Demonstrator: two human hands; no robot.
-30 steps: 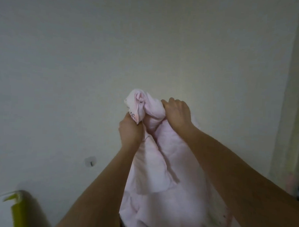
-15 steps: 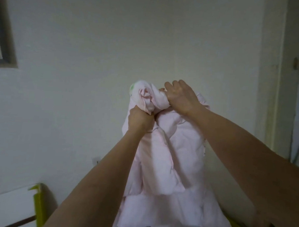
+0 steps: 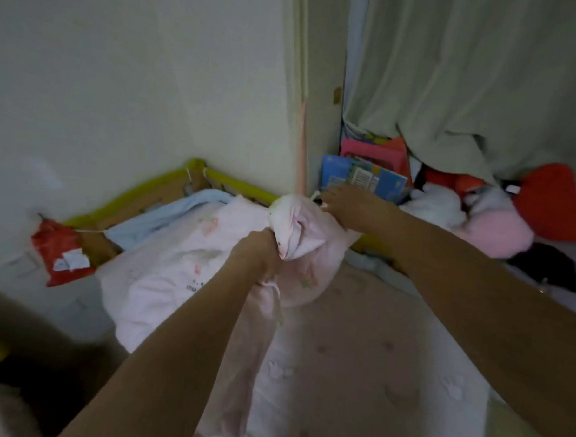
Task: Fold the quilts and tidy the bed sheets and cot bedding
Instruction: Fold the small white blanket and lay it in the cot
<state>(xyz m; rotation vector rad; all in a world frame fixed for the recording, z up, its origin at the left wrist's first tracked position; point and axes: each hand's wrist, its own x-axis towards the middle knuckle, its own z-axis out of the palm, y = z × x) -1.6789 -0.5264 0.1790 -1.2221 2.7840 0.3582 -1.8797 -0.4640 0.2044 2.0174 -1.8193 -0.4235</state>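
Green-railed cot stands against a pale wall. Left hand grips the bunched pink quilt in a fist. Right hand holds its far side, fingers curled.

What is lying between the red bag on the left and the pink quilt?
In the head view, a light blue blanket lies between the red bag and the pink quilt, along the cot's yellow-green rail.
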